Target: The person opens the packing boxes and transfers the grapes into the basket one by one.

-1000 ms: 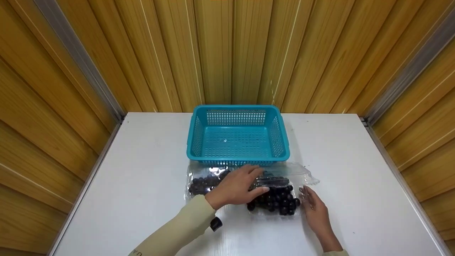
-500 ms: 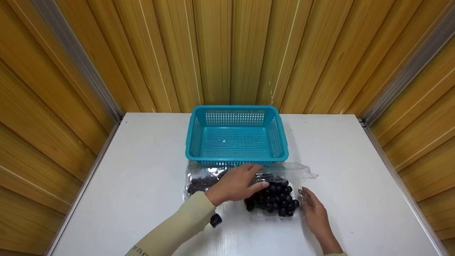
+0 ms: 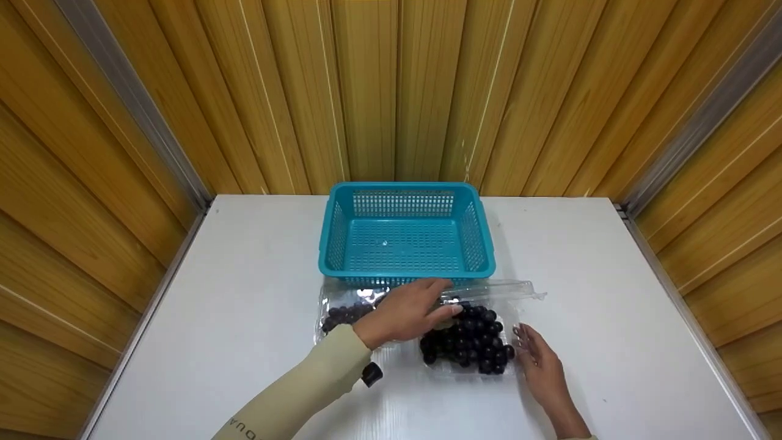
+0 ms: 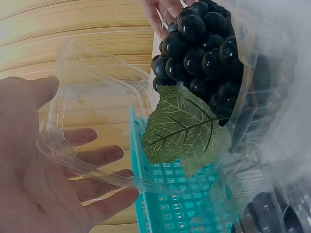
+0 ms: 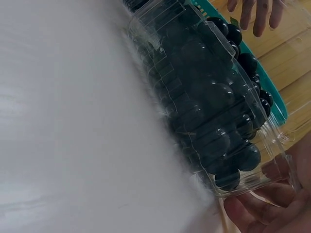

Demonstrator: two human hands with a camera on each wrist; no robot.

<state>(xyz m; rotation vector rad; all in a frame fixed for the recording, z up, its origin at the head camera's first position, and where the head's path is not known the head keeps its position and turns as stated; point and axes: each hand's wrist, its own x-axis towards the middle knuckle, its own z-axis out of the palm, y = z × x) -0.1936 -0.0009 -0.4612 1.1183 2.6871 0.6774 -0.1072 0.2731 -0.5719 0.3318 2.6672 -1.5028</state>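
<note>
A clear plastic clamshell box [image 5: 257, 180] holds a bunch of dark grapes [image 3: 473, 342] with a green leaf [image 4: 184, 128] at its side. The box's hinged lid [image 3: 495, 289] stands raised on the side towards the basket. My left hand [image 3: 406, 311] is at this lid, palm towards it; in the left wrist view its fingers are spread and nearly straight, with the lid's rim crossing in front of them. At the box's right end, my right hand [image 3: 544, 370] holds the corner between thumb and fingers, as the right wrist view shows.
A turquoise plastic basket [image 3: 408, 274] stands behind the box. Left of the box lies a second clear clamshell box [image 3: 369, 293] with dark grapes [image 3: 348, 315], partly covered by my left forearm and hand. All stand on a white table [image 3: 256, 269] backed by wood-patterned walls [image 3: 397, 91].
The lid has swung up and back towards the basket, uncovering more of the grapes. My left hand has shifted slightly with it; my right hand stays at the box's right end.
</note>
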